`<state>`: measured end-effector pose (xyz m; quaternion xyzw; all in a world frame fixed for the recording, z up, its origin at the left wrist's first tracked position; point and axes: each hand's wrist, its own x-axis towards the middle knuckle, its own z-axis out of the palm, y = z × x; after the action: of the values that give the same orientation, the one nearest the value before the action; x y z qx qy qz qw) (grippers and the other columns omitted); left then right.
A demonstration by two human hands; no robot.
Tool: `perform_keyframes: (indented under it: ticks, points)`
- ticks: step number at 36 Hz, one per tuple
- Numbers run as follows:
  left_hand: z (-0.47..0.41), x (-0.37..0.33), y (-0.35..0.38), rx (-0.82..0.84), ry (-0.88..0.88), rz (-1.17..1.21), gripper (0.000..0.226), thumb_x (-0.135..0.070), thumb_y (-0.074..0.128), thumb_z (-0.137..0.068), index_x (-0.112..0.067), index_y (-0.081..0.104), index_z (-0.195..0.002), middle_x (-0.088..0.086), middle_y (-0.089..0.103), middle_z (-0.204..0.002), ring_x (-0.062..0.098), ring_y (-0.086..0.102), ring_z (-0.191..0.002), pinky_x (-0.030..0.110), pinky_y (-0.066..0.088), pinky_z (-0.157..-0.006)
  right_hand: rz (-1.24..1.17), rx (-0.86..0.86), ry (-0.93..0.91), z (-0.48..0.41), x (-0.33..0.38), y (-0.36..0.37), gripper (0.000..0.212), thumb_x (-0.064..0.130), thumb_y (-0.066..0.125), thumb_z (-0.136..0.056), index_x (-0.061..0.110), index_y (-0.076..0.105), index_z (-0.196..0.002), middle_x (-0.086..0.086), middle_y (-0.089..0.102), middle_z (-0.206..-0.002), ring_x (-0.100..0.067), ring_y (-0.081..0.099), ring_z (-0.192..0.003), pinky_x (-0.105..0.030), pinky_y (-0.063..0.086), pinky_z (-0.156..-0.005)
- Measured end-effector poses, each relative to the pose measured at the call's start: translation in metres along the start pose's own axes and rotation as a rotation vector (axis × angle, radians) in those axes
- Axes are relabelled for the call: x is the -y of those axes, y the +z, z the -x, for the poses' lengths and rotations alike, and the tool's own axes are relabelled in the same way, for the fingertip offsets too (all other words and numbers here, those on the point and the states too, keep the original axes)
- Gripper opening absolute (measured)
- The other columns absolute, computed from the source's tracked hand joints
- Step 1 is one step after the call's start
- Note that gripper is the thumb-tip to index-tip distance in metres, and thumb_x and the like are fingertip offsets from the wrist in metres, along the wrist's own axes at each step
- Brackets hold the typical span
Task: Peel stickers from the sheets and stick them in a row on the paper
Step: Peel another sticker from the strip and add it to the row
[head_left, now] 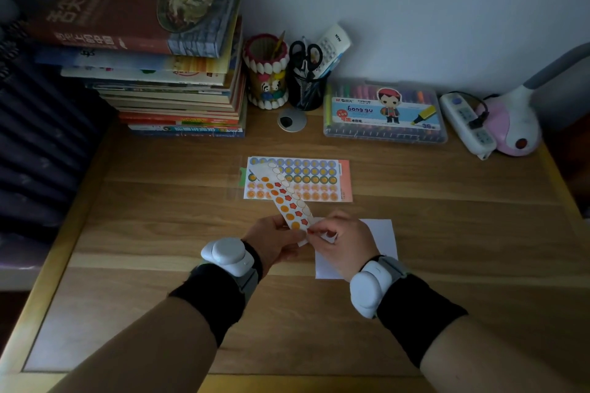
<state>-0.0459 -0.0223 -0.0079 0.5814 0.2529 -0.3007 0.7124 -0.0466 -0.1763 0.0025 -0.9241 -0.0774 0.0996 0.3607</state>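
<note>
My left hand point(273, 241) grips the near end of a narrow sticker strip point(284, 195) with orange circles, red stars and several empty oval slots; the strip slants up and away to the left. My right hand point(340, 239) pinches at the strip's near edge, where a small red sticker point(309, 232) shows at my fingertips. A white paper point(381, 234) lies on the desk under my right hand, mostly covered by it. A second sticker sheet point(319, 180) with rows of round stickers lies flat further back, partly under the strip.
A tall stack of books point(166, 73) stands at the back left. Along the wall are a pen cup point(266, 73), a mesh holder with scissors point(308, 80), a marker box point(383, 112), a power strip point(467, 124) and a pink lamp base point(514, 124).
</note>
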Motion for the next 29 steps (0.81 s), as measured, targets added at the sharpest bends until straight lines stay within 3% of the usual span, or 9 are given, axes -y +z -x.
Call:
perform_keyframes:
  ticks: [8,14,19,25,29]
  points:
    - [0.0018,0.0019,-0.0023,0.037,-0.006,-0.031,0.015,-0.002,0.064,-0.085,-0.011,0.068,-0.097,0.006,0.067,-0.085,0.011,0.059,-0.064,0.018,0.051,-0.054,0.032,0.036,0.011,0.0006,-0.0016,0.0009,0.013,0.026,0.07,-0.078,0.018,0.075,-0.085,0.002,0.062,-0.086,-0.009,0.053,-0.072,-0.024,0.045,-0.068]
    - [0.0028,0.0055,-0.0043,0.051,-0.004,-0.068,0.015,-0.006,0.067,-0.084,-0.012,0.069,-0.097,0.007,0.069,-0.096,0.014,0.061,-0.077,0.019,0.052,-0.058,0.051,0.056,0.009,0.0013,-0.0027,0.0019,0.011,0.026,0.07,-0.077,0.019,0.075,-0.084,0.001,0.064,-0.084,-0.016,0.061,-0.075,-0.032,0.05,-0.072]
    - [0.0007,0.0053,-0.0046,0.032,-0.011,-0.053,0.016,-0.005,0.067,-0.084,-0.012,0.068,-0.098,0.004,0.069,-0.091,0.014,0.061,-0.075,0.019,0.053,-0.058,0.047,0.052,-0.005,0.0032,-0.0023,0.0024,0.011,0.028,0.069,-0.078,0.019,0.073,-0.084,0.001,0.069,-0.082,-0.016,0.062,-0.074,-0.034,0.052,-0.071]
    - [0.0001,0.0042,-0.0033,0.025,-0.016,0.018,0.016,0.001,0.064,-0.084,-0.01,0.067,-0.095,0.0,0.068,-0.086,0.003,0.064,-0.058,0.018,0.051,-0.054,0.017,0.043,0.005,0.0047,-0.0024,0.002,0.011,0.027,0.07,-0.078,0.018,0.072,-0.084,0.001,0.07,-0.082,-0.014,0.063,-0.074,-0.032,0.052,-0.07]
    - [0.0009,0.0049,-0.0036,0.022,-0.009,-0.005,0.015,-0.001,0.066,-0.084,-0.013,0.068,-0.092,0.001,0.068,-0.086,0.011,0.058,-0.067,0.018,0.051,-0.053,0.022,0.054,0.0,0.0032,-0.0021,0.0027,0.012,0.027,0.07,-0.078,0.017,0.074,-0.084,0.001,0.071,-0.082,-0.014,0.063,-0.075,-0.032,0.052,-0.071]
